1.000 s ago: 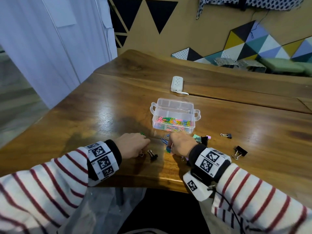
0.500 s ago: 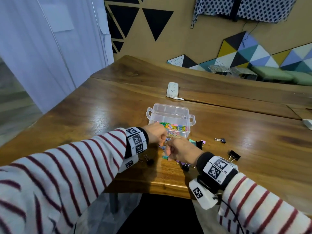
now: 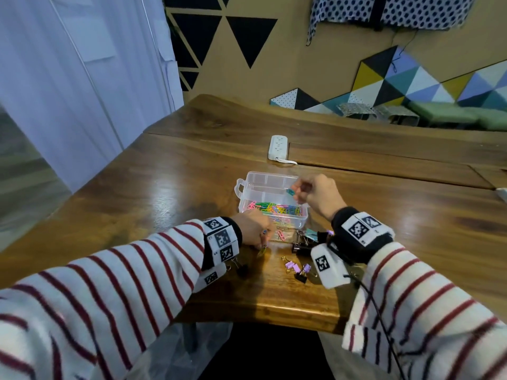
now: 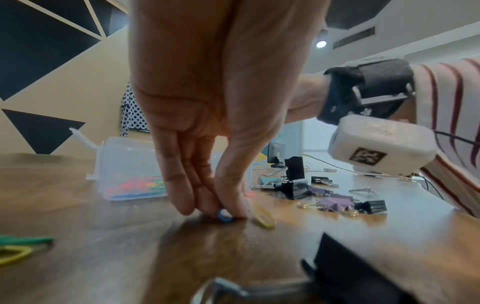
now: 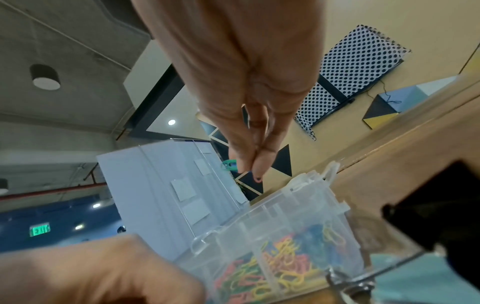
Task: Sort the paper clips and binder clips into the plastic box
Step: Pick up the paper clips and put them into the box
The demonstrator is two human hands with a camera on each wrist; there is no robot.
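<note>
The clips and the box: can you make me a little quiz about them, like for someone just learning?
1. True or false: the right hand holds a teal clip above the plastic box.
2. What does the left hand pinch on the table?
A. a blue paper clip
B. a black binder clip
C. nothing
3. Fill in: the coloured paper clips lie in the box's ____ compartment, the one closest to the person.

Key: 1 true; 2 A; 3 near.
</note>
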